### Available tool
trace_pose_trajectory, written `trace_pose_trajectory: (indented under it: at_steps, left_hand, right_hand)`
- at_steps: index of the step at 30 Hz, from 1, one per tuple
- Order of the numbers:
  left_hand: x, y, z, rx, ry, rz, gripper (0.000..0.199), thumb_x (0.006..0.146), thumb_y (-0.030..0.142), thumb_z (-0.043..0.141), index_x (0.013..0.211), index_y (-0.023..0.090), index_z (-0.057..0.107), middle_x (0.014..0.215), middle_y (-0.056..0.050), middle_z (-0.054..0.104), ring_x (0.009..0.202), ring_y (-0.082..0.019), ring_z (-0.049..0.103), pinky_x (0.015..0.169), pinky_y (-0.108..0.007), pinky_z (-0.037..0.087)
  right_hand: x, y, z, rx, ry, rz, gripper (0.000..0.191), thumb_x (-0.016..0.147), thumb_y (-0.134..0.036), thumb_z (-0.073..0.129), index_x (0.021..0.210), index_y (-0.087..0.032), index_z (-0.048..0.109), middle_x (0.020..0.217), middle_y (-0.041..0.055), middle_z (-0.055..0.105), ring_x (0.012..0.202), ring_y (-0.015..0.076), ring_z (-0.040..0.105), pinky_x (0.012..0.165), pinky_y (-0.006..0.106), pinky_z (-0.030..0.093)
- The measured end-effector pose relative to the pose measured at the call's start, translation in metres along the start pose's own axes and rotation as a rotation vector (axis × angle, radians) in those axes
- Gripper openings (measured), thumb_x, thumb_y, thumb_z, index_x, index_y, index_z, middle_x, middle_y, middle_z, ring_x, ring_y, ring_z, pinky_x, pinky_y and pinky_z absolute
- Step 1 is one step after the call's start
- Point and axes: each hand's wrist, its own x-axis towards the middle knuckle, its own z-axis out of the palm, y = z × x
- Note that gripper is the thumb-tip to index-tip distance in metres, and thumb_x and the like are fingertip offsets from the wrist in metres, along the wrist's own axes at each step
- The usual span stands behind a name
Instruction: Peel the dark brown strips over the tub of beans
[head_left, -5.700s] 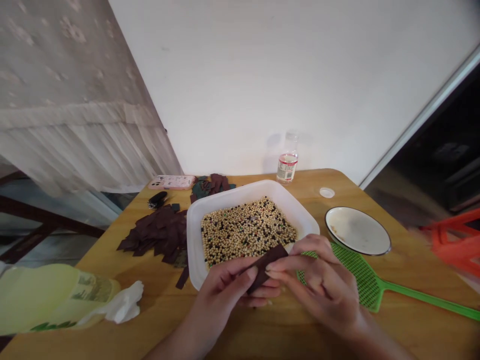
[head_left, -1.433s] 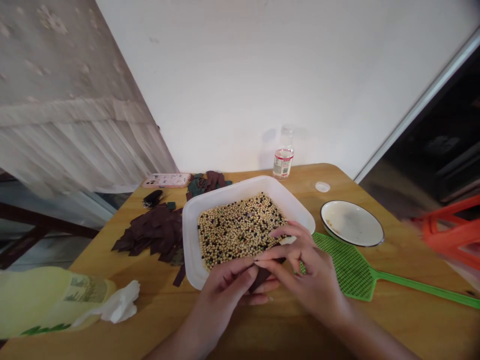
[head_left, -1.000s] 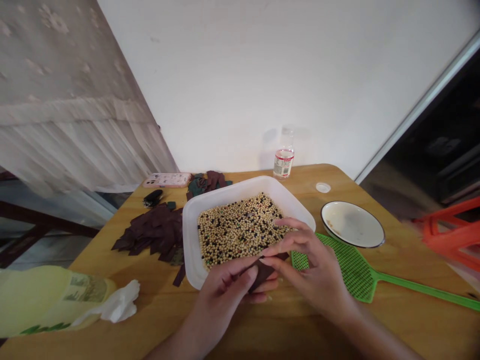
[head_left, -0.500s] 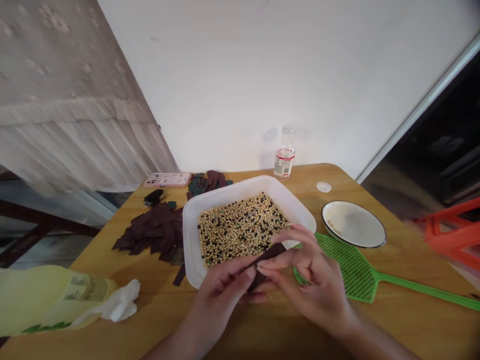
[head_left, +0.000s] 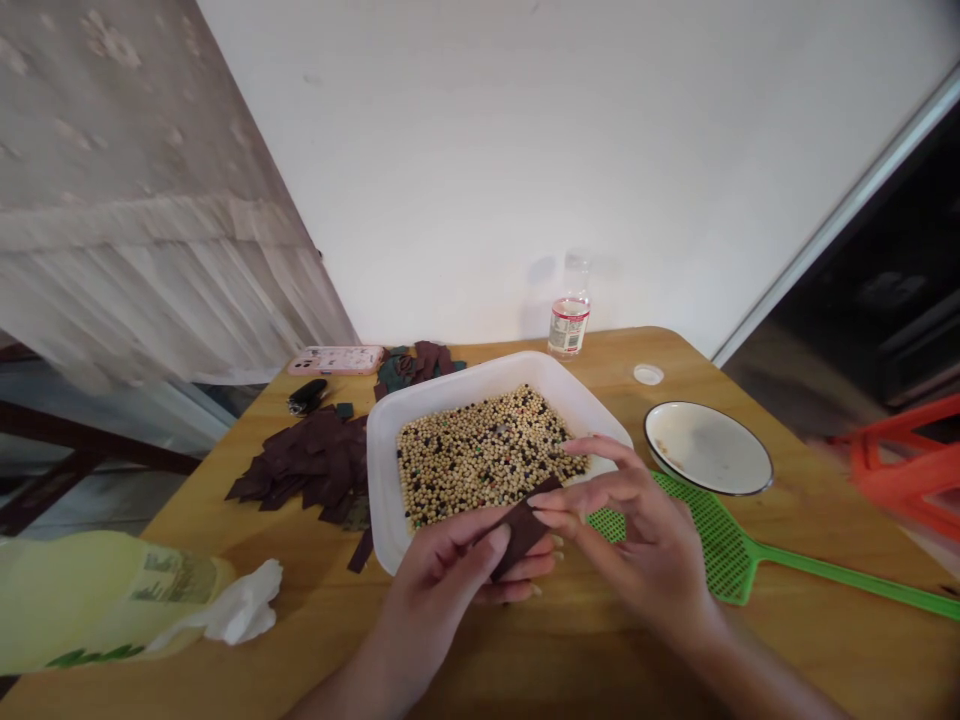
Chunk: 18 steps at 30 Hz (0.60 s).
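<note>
In my left hand (head_left: 457, 570) lies a small dark brown fabric piece (head_left: 521, 540), pressed by the thumb against the fingers beneath. My right hand (head_left: 637, 540) pinches the upper right end of that piece between thumb and index finger, its other fingers lifted. Whether anything tiny sits in the pinch is hidden. Just beyond both hands stands a white plastic tub (head_left: 386, 480) holding many small beige beads (head_left: 480, 450) mixed with black and a few coloured ones. Left of the tub is a heap of similar dark brown pieces (head_left: 307, 460).
A green fly swatter (head_left: 720, 545) and a white enamel plate (head_left: 709, 450) lie right. Behind are a clear bottle (head_left: 568, 325), white cap (head_left: 648, 374), pink phone (head_left: 337, 360) and green-brown scraps (head_left: 409, 368). A yellowish bottle (head_left: 90, 600) and crumpled tissue (head_left: 244, 605) occupy the left.
My right hand has shifted slightly right, toward the end of the brown piece. More of the piece's flat face now shows, and the left fingers beneath it are more visible.
</note>
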Motion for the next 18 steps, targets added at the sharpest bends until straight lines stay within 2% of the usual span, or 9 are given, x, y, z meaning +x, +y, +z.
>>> trace_pose_trajectory:
  at_steps: [4, 8, 13, 18]
  left_hand:
    - [-0.0006, 0.0019, 0.0008, -0.009, 0.007, -0.002, 0.032, 0.077, 0.044, 0.071, 0.101, 0.023, 0.075, 0.093, -0.007, 0.078, 0.088, -0.021, 0.073, 0.071, -0.024, 0.056]
    - [0.0001, 0.0021, 0.0016, -0.004, 0.035, -0.014, 0.034, 0.075, 0.045, 0.073, 0.100, 0.021, 0.075, 0.092, -0.008, 0.078, 0.089, -0.023, 0.073, 0.073, -0.027, 0.057]
    - [0.0004, -0.0009, -0.0005, 0.017, 0.010, -0.004, 0.033, 0.076, 0.047, 0.071, 0.100, 0.024, 0.075, 0.095, -0.006, 0.078, 0.089, -0.022, 0.073, 0.074, -0.026, 0.057]
    - [0.0007, -0.0016, -0.0035, -0.013, 0.048, -0.006, 0.030, 0.079, 0.044, 0.070, 0.101, 0.024, 0.074, 0.094, -0.007, 0.078, 0.091, -0.022, 0.073, 0.073, -0.025, 0.057]
  right_hand:
    - [-0.0005, 0.0014, 0.0001, 0.038, 0.036, 0.060, 0.025, 0.080, -0.009, 0.067, 0.092, -0.026, 0.053, 0.077, -0.0010, 0.074, 0.105, 0.0222, 0.065, 0.087, 0.042, 0.054]
    - [-0.0021, 0.0009, 0.0008, 0.008, 0.038, 0.015, 0.026, 0.080, -0.009, 0.067, 0.093, -0.026, 0.053, 0.072, -0.0022, 0.073, 0.102, 0.0218, 0.066, 0.080, 0.038, 0.057]
    - [-0.0014, -0.0002, 0.0008, -0.099, 0.016, -0.062, 0.021, 0.080, -0.013, 0.069, 0.088, -0.027, 0.056, 0.070, -0.0051, 0.073, 0.087, 0.0204, 0.070, 0.092, 0.045, 0.052]
    - [0.0017, 0.0028, -0.0011, -0.096, 0.062, -0.034, 0.022, 0.078, -0.015, 0.072, 0.094, -0.027, 0.060, 0.070, -0.0034, 0.072, 0.097, 0.0218, 0.067, 0.081, 0.039, 0.057]
